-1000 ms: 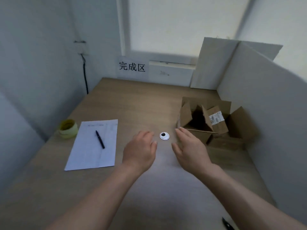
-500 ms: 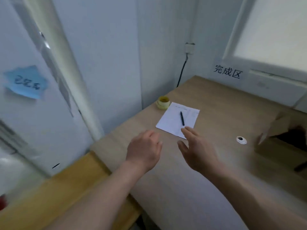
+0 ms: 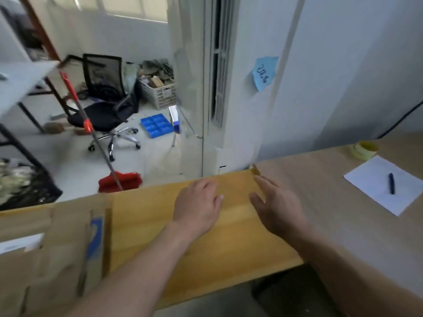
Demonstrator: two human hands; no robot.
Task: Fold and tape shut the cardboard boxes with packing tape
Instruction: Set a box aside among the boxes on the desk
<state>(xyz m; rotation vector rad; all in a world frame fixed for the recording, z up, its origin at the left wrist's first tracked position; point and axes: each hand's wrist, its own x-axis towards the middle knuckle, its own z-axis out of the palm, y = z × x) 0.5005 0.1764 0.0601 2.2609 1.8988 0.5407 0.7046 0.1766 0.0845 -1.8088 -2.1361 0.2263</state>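
Note:
A stack of flat cardboard boxes, one with a blue mark, lies blurred at the lower left on a yellow wooden bench. My left hand hovers over the bench, palm down, fingers loosely apart and holding nothing. My right hand is beside it, on edge with fingers spread, also holding nothing. A yellowish roll of packing tape sits at the far right on the grey-brown table. The open box seen earlier is out of view.
A white sheet with a black pen lies on the table at right. Beyond the bench are an office chair, a red broom, a blue tray, a crate and a white pillar.
The view has swung far left, from the open box and table to the bench and flat boxes. Both hands stayed open and moved left with it.

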